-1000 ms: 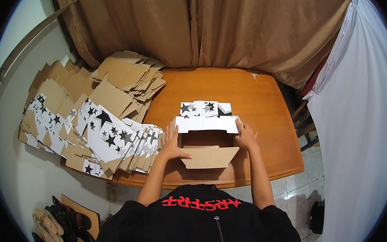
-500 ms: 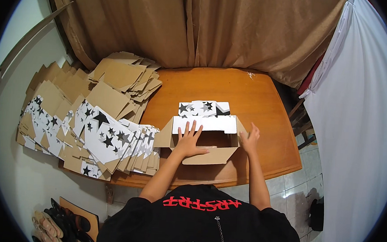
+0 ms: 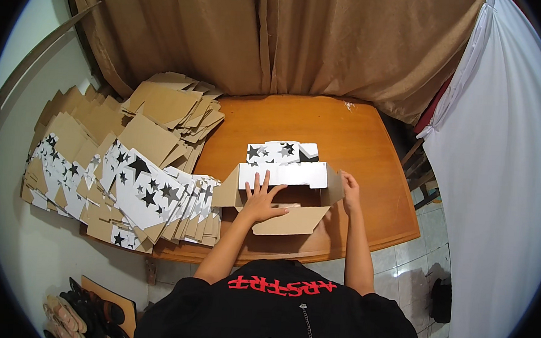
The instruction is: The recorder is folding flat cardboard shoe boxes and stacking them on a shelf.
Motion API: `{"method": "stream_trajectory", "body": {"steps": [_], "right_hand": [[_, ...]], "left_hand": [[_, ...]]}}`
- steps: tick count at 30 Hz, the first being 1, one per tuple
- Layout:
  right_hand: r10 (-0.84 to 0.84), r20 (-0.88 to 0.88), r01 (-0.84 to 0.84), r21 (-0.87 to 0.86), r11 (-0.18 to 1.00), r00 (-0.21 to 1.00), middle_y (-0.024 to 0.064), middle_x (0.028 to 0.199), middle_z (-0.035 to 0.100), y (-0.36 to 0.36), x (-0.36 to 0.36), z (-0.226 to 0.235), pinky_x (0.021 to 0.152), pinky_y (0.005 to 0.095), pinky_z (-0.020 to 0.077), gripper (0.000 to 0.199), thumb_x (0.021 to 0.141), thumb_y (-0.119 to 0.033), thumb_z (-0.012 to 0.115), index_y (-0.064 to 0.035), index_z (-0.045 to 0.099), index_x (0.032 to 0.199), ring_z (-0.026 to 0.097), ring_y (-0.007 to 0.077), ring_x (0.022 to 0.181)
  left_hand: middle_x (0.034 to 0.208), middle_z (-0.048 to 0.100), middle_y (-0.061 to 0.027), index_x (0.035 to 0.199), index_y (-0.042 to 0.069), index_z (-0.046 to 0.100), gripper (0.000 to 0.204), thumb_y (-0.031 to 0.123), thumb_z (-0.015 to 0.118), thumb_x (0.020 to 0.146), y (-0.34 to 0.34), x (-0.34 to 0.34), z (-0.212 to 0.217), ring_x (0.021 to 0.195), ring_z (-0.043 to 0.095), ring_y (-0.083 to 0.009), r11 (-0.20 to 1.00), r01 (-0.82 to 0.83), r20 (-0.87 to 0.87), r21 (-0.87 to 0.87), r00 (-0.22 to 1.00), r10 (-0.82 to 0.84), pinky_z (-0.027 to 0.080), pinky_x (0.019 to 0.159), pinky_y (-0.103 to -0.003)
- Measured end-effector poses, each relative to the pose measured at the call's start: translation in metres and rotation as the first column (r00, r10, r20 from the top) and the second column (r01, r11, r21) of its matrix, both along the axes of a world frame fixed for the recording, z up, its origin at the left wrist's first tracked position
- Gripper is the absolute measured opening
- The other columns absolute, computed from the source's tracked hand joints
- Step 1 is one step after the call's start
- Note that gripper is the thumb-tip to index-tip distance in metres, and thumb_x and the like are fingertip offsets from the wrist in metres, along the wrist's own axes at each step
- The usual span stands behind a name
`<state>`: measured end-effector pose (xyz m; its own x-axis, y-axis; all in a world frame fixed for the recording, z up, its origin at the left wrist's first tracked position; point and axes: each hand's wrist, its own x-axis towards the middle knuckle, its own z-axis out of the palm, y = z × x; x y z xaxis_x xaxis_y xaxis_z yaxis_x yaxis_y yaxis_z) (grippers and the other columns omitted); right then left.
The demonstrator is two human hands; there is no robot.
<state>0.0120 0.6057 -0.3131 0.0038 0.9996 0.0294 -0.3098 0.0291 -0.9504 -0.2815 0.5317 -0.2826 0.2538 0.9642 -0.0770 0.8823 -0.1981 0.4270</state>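
Box [image 3: 281,191] sits mid-table, near the front edge of the wooden table [image 3: 359,143], half folded: white star-print wall standing at the back, brown flap [image 3: 289,221] hanging out toward me, star-print lid panel lying flat behind it.

Left hand [image 3: 261,199] is spread flat, all 5 fingers splayed, palm pressing down inside the box against the bottom and the back wall. It isn't gripping anything, just pinning. Right hand [image 3: 349,193] is on the right side wall, fingers loosely curled along it, thumb side hidden, so I can't tell if it's pinching the wall or just pushing on it.

How I'd do this fold well, judging from the shot: keep the left palm low in the crease so the bottom stays flat, and bring the right wall up square rather than letting it lean outward. Front flap looks loose, so it probably wants tucking only when both sides stand straight.

Stack of flat blanks [image 3: 127,185] is fanned out on the left, close to the left elbow. I'd watch that elbow, 1 nudge and the pile slides.
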Motion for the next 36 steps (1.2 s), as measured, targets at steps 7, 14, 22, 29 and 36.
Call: {"method": "stream_trajectory", "body": {"steps": [7, 14, 22, 29, 36], "right_hand": [[-0.146, 0.817, -0.031, 0.196, 0.980, 0.558, 0.0214, 0.124, 0.038, 0.011, -0.071, 0.016, 0.094, 0.0402, 0.0377, 0.077, 0.062, -0.026, 0.079, -0.0056, 0.042, 0.126, 0.041, 0.0354, 0.114], [-0.148, 0.940, -0.016, 0.160, 0.987, 0.308, 0.0243, 0.131, 0.033, -0.006, -0.086, 0.034, 0.091, 0.0484, 0.0390, 0.081, 0.062, -0.028, 0.079, -0.0086, 0.038, 0.129, 0.040, 0.0401, 0.116], [-0.234, 0.967, -0.007, 0.236, 0.972, 0.102, 0.0254, 0.132, 0.032, -0.019, -0.099, 0.038, 0.086, 0.0489, 0.0417, 0.075, 0.063, -0.023, 0.077, -0.0101, 0.039, 0.127, 0.044, 0.0399, 0.113], [-0.343, 0.935, 0.006, 0.344, 0.939, 0.092, 0.0271, 0.133, 0.030, -0.025, -0.099, 0.035, 0.082, 0.0487, 0.0419, 0.084, 0.058, -0.040, 0.077, -0.0080, 0.039, 0.126, 0.044, 0.0394, 0.112], [-0.353, 0.936, -0.022, 0.353, 0.935, 0.008, 0.0238, 0.137, 0.028, -0.026, -0.100, 0.040, 0.079, 0.0494, 0.0427, 0.083, 0.060, -0.047, 0.074, -0.0069, 0.040, 0.125, 0.045, 0.0372, 0.112]], "left_hand": [[0.148, -0.009, -0.0204, 0.135, 0.020, 0.040, 0.092, 0.072, 0.055, 0.062, -0.005, 0.000, -0.002, 0.133, -0.017, -0.0422, 0.999, -0.027, -0.033, 0.026, 0.999, 0.027, -0.011, 0.099, -0.063], [0.147, -0.011, -0.0229, 0.135, 0.013, 0.040, 0.097, 0.074, 0.054, 0.061, -0.009, 0.001, -0.005, 0.132, -0.018, -0.0427, 0.992, -0.043, 0.005, 0.117, 0.999, 0.043, -0.012, 0.097, -0.064], [0.148, -0.008, -0.0212, 0.134, 0.017, 0.041, 0.094, 0.073, 0.056, 0.060, -0.012, 0.004, -0.005, 0.134, -0.015, -0.0421, 0.990, -0.057, -0.001, 0.126, 0.998, 0.058, -0.010, 0.099, -0.063], [0.148, 0.006, -0.0185, 0.126, 0.018, 0.052, 0.073, 0.058, 0.063, 0.066, -0.018, -0.003, 0.011, 0.135, -0.008, -0.0408, 0.987, -0.113, 0.127, 0.115, 0.987, 0.098, -0.008, 0.100, -0.064], [0.137, 0.033, -0.0213, 0.111, 0.008, 0.058, 0.050, 0.036, 0.067, 0.071, -0.028, -0.083, 0.005, 0.130, 0.021, -0.0386, 0.717, -0.627, 0.307, 0.303, 0.777, 0.550, 0.016, 0.104, -0.052]]}}
